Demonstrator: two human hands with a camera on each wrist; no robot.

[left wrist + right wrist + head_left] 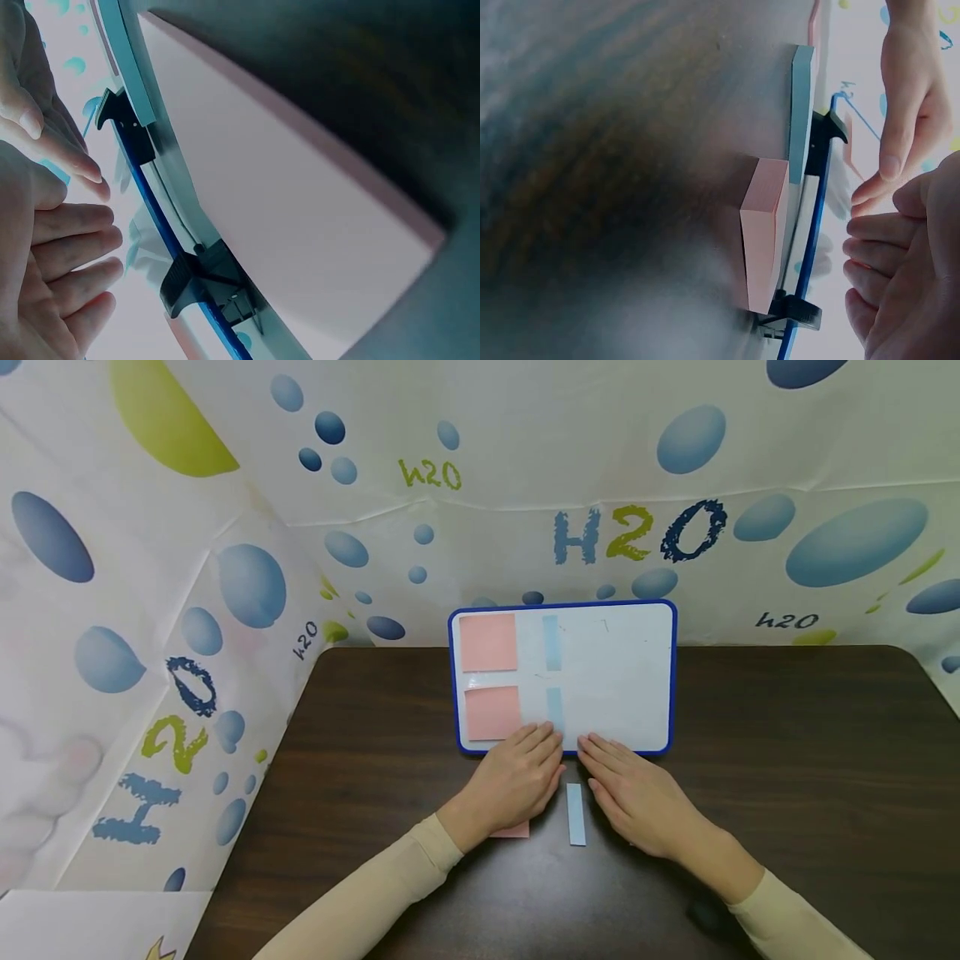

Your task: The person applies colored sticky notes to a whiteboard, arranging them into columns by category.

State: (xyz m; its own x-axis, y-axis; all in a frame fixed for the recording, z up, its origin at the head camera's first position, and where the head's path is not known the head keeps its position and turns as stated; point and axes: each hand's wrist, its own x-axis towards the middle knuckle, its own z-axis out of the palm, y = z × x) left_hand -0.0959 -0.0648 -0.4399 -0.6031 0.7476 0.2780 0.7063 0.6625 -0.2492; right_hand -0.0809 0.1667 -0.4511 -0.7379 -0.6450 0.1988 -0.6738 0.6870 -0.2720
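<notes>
My left hand (513,781) lies over the lower left edge of the whiteboard (618,677), fingers straight and together. Its fingertips overlap the foot of the lower blue sticky strip (554,706). Beside it, my right hand (641,793) reaches to the board's bottom edge with fingers extended. Neither hand holds anything. Between them on the table is a narrow blue sticky-note pad (576,814). A pink sticky-note pad (277,195) lies below my left hand, mostly hidden in the head view. Another pink pad (763,232) shows below my right hand in the right wrist view.
Two pink sticky notes, an upper one (488,643) and a lower one (492,713), are on the board's left side. An upper blue strip (552,643) sits to their right. Black clips (206,281) grip the blue frame. Behind the dark table (787,760) hangs a patterned sheet (510,560).
</notes>
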